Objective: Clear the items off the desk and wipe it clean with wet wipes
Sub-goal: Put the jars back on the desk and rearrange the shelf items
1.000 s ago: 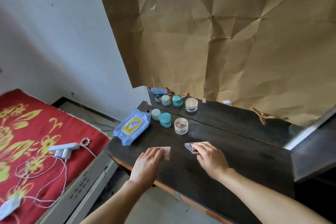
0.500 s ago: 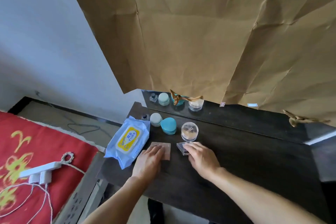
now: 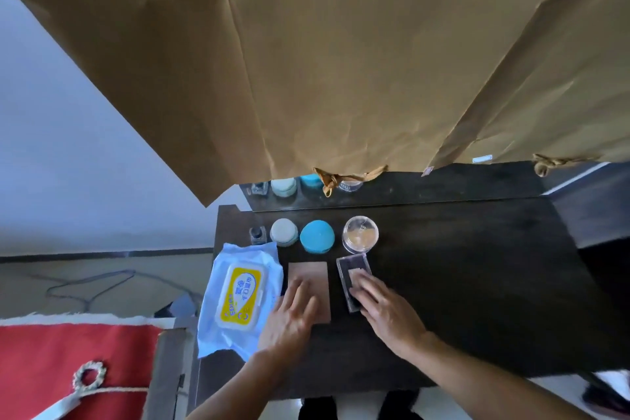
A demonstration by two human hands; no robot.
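The flat pinkish-tan rectangular card point(image 3: 310, 270) lies on the dark worktop point(image 3: 477, 283) under the left hand point(image 3: 289, 320), whose fingers are straight and pressed flat on it. Its long axis runs near to far, and its far part shows beyond the fingertips. Just right of it, apart, a clear plastic rectangular case point(image 3: 351, 262) lies almost parallel, far end leaning slightly left, with the right hand point(image 3: 388, 312) resting flat-fingered on it. Neither hand grips anything. A blue wet-wipes pack point(image 3: 238, 297) lies just left of the card.
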